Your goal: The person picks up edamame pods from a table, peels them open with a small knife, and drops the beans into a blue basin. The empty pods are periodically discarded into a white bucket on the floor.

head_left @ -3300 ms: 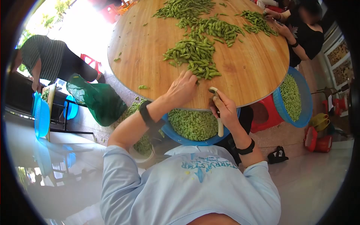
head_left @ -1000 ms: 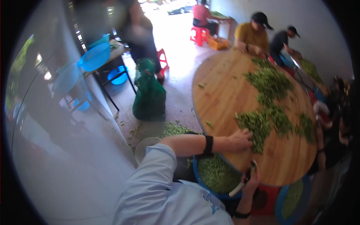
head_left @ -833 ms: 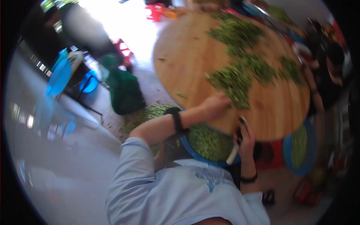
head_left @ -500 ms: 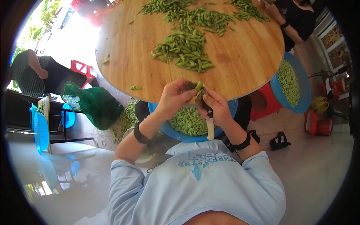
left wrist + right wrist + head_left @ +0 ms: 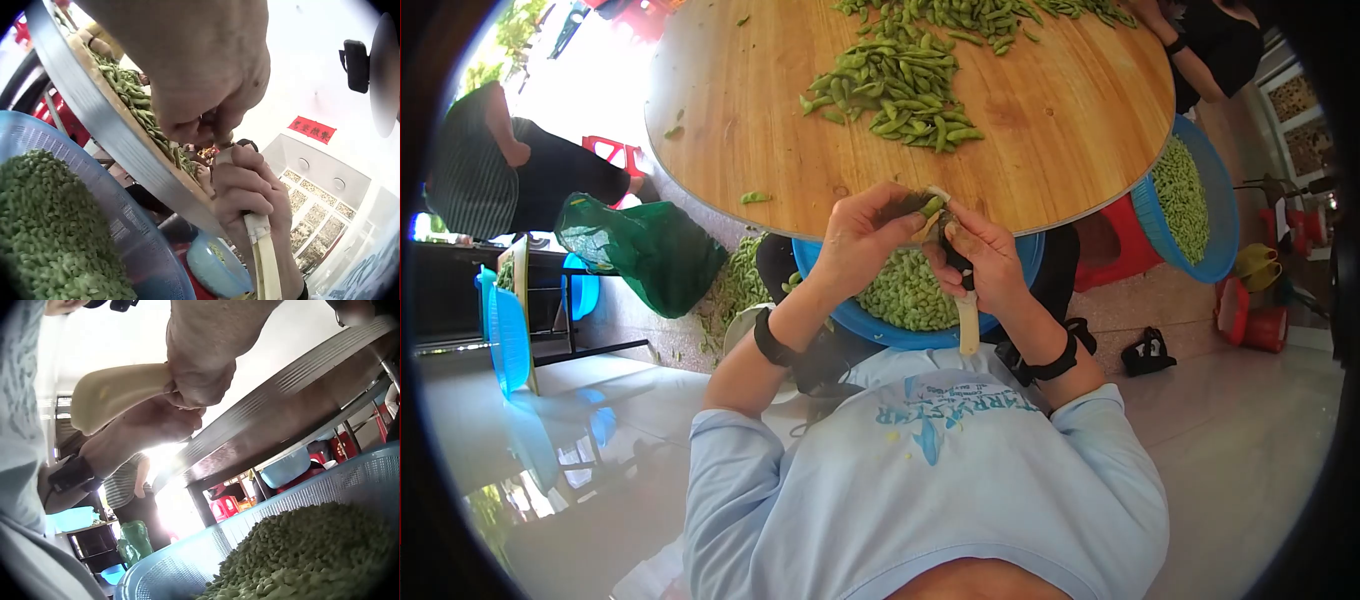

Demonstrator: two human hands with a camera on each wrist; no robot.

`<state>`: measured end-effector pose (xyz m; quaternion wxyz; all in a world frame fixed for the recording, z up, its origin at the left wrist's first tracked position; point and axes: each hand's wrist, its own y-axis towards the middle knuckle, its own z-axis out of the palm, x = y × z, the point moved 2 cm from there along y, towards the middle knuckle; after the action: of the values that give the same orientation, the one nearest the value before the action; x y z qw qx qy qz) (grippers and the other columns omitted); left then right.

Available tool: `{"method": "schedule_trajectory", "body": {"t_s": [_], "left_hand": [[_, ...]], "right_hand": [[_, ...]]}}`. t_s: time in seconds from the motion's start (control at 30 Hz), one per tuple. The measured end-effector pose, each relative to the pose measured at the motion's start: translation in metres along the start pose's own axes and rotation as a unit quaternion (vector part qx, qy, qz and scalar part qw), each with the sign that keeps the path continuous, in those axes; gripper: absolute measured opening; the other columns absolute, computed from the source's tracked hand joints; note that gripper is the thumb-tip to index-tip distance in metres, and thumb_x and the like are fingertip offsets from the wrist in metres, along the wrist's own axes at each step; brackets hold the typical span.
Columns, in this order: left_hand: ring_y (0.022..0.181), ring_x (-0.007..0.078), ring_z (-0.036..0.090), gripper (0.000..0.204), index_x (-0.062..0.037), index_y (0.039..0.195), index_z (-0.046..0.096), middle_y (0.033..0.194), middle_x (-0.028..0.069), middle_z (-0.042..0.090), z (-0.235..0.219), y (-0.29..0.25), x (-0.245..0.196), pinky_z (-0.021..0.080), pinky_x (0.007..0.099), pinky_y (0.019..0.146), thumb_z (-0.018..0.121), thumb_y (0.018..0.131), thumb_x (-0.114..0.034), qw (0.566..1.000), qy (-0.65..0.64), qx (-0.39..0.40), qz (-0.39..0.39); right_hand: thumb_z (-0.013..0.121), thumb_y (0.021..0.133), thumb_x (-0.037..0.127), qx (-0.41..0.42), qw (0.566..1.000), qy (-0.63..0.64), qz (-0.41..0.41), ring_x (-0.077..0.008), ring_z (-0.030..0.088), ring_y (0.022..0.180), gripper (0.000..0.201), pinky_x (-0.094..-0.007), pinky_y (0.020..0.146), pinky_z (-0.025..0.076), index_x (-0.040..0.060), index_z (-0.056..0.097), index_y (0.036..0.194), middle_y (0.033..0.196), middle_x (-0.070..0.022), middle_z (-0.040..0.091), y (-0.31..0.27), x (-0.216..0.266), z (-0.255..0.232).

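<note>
Above the table's near edge, the left hand pinches a green pod between thumb and fingers. Close against it, the right hand grips a tool with a pale handle that points down toward the lap. The same handle sticks out of the right fist in the right wrist view. Under both hands stands a blue basket holding shelled beans. A pile of pods lies on the round wooden table, beyond the hands. The tool's working end is mostly hidden by the fingers.
A second blue basket of beans stands right of the table, beside a red stool. On the left are a green net bag and a standing person. Another person's arms reach the table's far right edge. Pods lie on the floor.
Since the earlier frames, the left hand has come back from the pod pile to the right hand and now holds a pod. The head view has swung back down; the right hand keeps the tool.
</note>
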<state>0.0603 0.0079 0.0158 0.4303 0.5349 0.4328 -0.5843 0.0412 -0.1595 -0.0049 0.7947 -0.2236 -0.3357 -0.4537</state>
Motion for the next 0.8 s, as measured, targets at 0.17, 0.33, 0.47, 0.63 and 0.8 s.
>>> {"method": "schedule_trajectory", "body": {"t_s": [0.17, 0.33, 0.47, 0.63, 0.8], "left_hand": [[0.083, 0.0054, 0.055, 0.016, 0.0031, 0.102, 0.060, 0.090, 0.0008, 0.064, 0.000, -0.003, 0.001, 0.046, 0.0225, 0.077, 0.060, 0.086, 0.001, 1.000, 0.000, 0.002, 0.006], [0.066, 0.0084, 0.050, 0.012, 0.0017, 0.097, 0.060, 0.082, 0.0040, 0.060, -0.004, 0.004, 0.004, 0.039, 0.0225, 0.052, 0.061, 0.085, -0.001, 0.948, -0.274, 0.075, -0.146], [0.058, 0.0088, 0.043, 0.009, 0.0001, 0.093, 0.060, 0.078, 0.0044, 0.057, -0.005, 0.001, 0.010, 0.030, 0.0212, 0.045, 0.061, 0.086, -0.004, 0.887, -0.389, 0.146, -0.203], [0.055, 0.0095, 0.042, 0.008, -0.0007, 0.093, 0.060, 0.077, 0.0023, 0.056, -0.003, -0.008, 0.012, 0.033, 0.0215, 0.046, 0.059, 0.089, -0.008, 0.863, -0.394, 0.173, -0.263], [0.061, 0.0203, 0.055, 0.017, 0.0004, 0.093, 0.058, 0.080, 0.0083, 0.057, 0.003, -0.012, 0.002, 0.045, 0.0293, 0.052, 0.064, 0.079, -0.006, 0.914, 0.306, -0.011, 0.267]], "right_hand": [[0.045, 0.097, 0.017, 0.000, 1.000, -0.021, -0.016, -0.0057, 0.044, 0.053, 0.035, -0.0181, 0.042, 0.036, 0.0010, 0.048, 0.129, 0.075, -0.0058, 0.053, 0.000, -0.002, 0.003], [0.046, 0.096, 0.013, -0.026, 0.997, -0.050, -0.050, -0.0056, 0.042, 0.047, 0.029, -0.0181, 0.041, 0.034, -0.0005, 0.054, 0.121, 0.068, -0.0047, 0.053, 0.000, 0.000, 0.006], [0.046, 0.095, 0.011, 0.072, 0.997, -0.006, 0.032, -0.0062, 0.042, 0.046, 0.029, -0.0184, 0.040, 0.034, -0.0005, 0.054, 0.120, 0.068, -0.0064, 0.054, -0.005, 0.010, -0.005], [0.048, 0.095, 0.013, 0.040, 0.983, 0.139, 0.109, -0.0076, 0.042, 0.050, 0.027, -0.0187, 0.039, 0.032, 0.0016, 0.053, 0.119, 0.073, -0.0089, 0.052, -0.016, -0.002, -0.008], [0.050, 0.094, 0.016, -0.042, 0.984, 0.108, 0.134, -0.0087, 0.040, 0.050, 0.019, -0.0197, 0.038, 0.031, 0.0034, 0.051, 0.108, 0.074, -0.0071, 0.048, -0.010, -0.004, -0.006]]}}
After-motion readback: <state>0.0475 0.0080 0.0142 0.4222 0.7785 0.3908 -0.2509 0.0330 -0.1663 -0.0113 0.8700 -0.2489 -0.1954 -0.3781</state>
